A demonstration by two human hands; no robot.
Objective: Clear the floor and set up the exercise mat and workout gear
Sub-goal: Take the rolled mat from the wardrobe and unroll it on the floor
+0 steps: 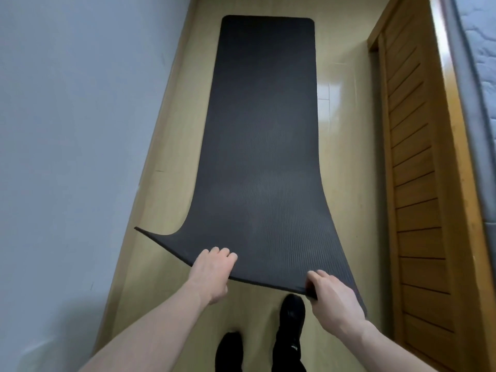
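Note:
A long black ribbed exercise mat [265,135] lies unrolled along a narrow strip of yellow-tan floor [346,135], its far end flat on the ground. The near end is lifted off the floor and curves up toward me. My left hand [213,272] grips the near edge left of its middle, fingers curled over the top. My right hand [334,296] grips the near right corner, the thumb on top of the mat.
A pale grey wall [80,130] runs close along the left of the mat. A slatted wooden door [418,183] and its frame stand on the right. My two black shoes [291,320] stand on the floor just below the lifted edge.

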